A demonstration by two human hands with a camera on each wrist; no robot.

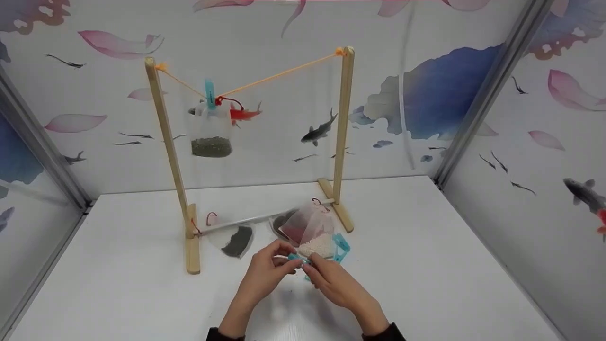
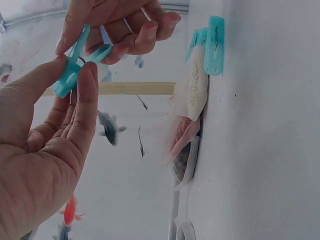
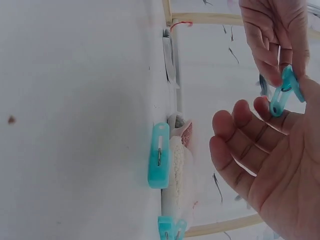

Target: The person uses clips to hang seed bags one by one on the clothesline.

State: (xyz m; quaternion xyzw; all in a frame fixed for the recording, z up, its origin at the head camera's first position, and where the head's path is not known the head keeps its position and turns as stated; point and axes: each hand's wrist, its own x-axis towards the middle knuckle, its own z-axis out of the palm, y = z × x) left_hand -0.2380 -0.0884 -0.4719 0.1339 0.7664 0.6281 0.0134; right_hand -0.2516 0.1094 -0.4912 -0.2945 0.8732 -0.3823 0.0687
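The white counter [image 1: 426, 265] carries a wooden drying frame [image 1: 343, 142] with an orange string [image 1: 279, 73] run between its 2 posts, and 1 clear bag of dark green grains [image 1: 211, 135] hangs from that string under a teal clothespin [image 1: 209, 94]. On the counter just beyond my hands lies a small heap of clear bags, the nearest being the bag of white grains [image 1: 316, 239], with 2 spare teal pegs [image 1: 340, 246] touching its right edge; another bag of dark grains [image 1: 236, 240] lies flat to the left by the frame's foot. Both of my hands meet over the counter, between me and that heap. My left hand [image 1: 265, 274] pinches 1 end of the teal clothespin in my grip [image 2: 75, 62] between thumb and forefinger, and my right hand [image 1: 331, 279] pinches the other end with curled fingertips, so each hand has a firm hold on the same peg and nothing else. The peg's long axis runs roughly from 1 hand to the other, across my front. The white-grain bag lies straight ahead of the peg, near it but apart, and my right hand is the nearer to it.
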